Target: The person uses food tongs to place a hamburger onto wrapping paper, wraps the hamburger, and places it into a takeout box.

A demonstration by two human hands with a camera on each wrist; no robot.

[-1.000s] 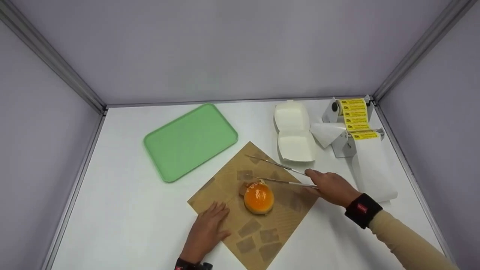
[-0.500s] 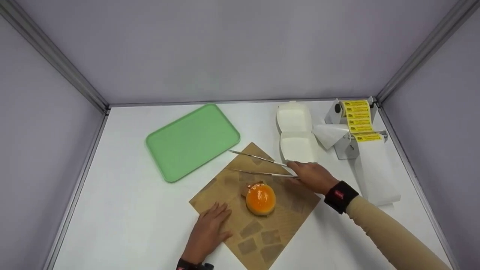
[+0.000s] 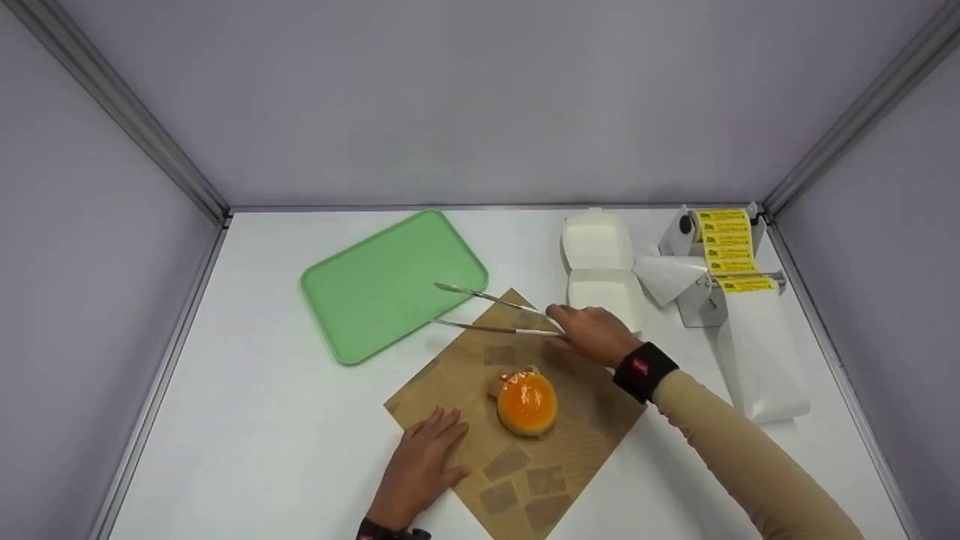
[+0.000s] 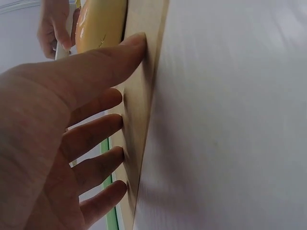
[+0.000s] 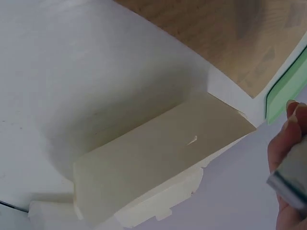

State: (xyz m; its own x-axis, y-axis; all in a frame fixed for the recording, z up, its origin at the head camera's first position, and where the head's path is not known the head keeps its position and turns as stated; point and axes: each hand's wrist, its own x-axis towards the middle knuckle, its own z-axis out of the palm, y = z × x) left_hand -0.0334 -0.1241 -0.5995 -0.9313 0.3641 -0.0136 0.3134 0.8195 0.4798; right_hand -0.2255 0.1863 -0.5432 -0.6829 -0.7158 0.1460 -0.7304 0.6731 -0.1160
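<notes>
A burger with a glossy orange-brown bun [image 3: 527, 405] sits on a square of brown paper [image 3: 442, 379]. My left hand [image 3: 420, 465] rests on the paper's left edge; in the left wrist view its fingers [image 4: 91, 132] and thumb are spread along that edge, near the bun [image 4: 103, 24]. With my right hand [image 3: 596, 334] I grip long metal tongs [image 3: 536, 331] above the paper's far corner. Their arms are spread apart with nothing between them, and their tips overlap the near right side of the green tray [image 3: 375, 292] in the head view.
An open white clamshell box [image 3: 600, 244] stands just beyond my right hand. At the far right is a dispenser [image 3: 691, 304] with a roll of yellow labels [image 3: 726, 240] and a hanging white backing strip [image 3: 765, 360]. Grey walls [image 3: 480, 105] close in the white table.
My right hand has carried the tongs left and away from me, from above the burger toward the green tray. My left hand and the burger stay in place on the paper.
</notes>
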